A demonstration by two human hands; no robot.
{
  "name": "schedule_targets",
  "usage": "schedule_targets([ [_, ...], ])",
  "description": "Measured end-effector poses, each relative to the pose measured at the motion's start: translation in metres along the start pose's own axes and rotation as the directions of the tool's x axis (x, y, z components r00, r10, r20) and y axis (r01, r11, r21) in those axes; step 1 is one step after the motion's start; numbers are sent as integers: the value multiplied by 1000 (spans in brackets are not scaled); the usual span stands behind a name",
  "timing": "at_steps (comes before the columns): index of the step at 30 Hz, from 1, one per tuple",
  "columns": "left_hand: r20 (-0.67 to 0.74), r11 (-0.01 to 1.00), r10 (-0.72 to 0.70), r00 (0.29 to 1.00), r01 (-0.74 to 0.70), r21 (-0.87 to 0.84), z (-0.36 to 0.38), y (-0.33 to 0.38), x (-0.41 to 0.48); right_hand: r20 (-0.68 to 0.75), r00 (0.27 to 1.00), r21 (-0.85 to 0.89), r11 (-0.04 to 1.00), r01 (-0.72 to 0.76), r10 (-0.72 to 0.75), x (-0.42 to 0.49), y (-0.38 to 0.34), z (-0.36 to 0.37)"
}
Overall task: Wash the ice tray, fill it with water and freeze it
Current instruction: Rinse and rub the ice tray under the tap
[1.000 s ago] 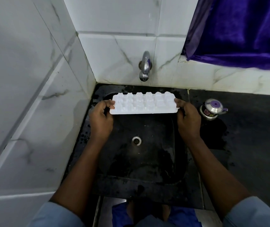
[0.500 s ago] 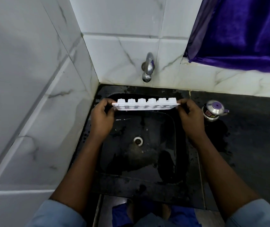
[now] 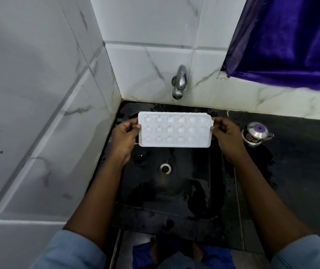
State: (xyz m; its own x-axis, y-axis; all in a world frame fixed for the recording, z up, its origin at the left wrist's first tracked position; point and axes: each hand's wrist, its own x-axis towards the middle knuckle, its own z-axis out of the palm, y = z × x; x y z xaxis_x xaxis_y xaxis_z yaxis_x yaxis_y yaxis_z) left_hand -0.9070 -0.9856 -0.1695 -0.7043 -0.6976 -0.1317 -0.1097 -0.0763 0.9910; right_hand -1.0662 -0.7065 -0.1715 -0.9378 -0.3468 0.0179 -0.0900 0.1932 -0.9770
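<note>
At frame centre the tray point(image 3: 175, 129) hung over the sink point(image 3: 174, 193), long axis left to right, left hand point(image 3: 125, 135) and right hand point(image 3: 227, 135) each pinching a short end, tap point(image 3: 179, 82) just above.

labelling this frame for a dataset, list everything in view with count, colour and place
black stone sink: 1, black, in the corner
round metal drain: 1, silver, sink floor
curved chrome wall tap: 1, silver, back wall above sink
white plastic ice tray: 1, white, held over the sink
small steel pot with purple-knobbed lid: 1, silver and purple, black counter right of sink
purple velvet cloth: 1, purple, hanging top right
marbled wall tiles: several, white, grey-veined, left and back walls
light blue sleeves: 2, blue, bottom corners
left hand: 1, grips tray's left end
right hand: 1, grips tray's right end
</note>
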Motion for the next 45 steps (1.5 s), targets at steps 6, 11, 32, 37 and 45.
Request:
schedule_targets([
  [6, -12, 949, -228, 974, 219, -226, 11, 8, 1, -28, 983, 127, 976, -175, 180, 7, 3, 12],
  [11, 44, 921, -274, 961, 275, -275, 12, 5, 5, 5, 958, 124, 950, -286, 288, 16, -2, 21],
  [32, 158, 747, -419, 894, 438, -500, 8, 23, 38, 197, 874, -151, 894, -421, 444, 178, -29, 88],
  [37, 132, 731, -445, 886, 444, -518, 0, 19, 46, 324, 794, -79, 850, -520, 515, 195, -34, 100],
  [45, 116, 708, -423, 898, 408, -577, 1, 19, 41, 331, 792, 68, 824, -562, 513, 204, -28, 104],
])
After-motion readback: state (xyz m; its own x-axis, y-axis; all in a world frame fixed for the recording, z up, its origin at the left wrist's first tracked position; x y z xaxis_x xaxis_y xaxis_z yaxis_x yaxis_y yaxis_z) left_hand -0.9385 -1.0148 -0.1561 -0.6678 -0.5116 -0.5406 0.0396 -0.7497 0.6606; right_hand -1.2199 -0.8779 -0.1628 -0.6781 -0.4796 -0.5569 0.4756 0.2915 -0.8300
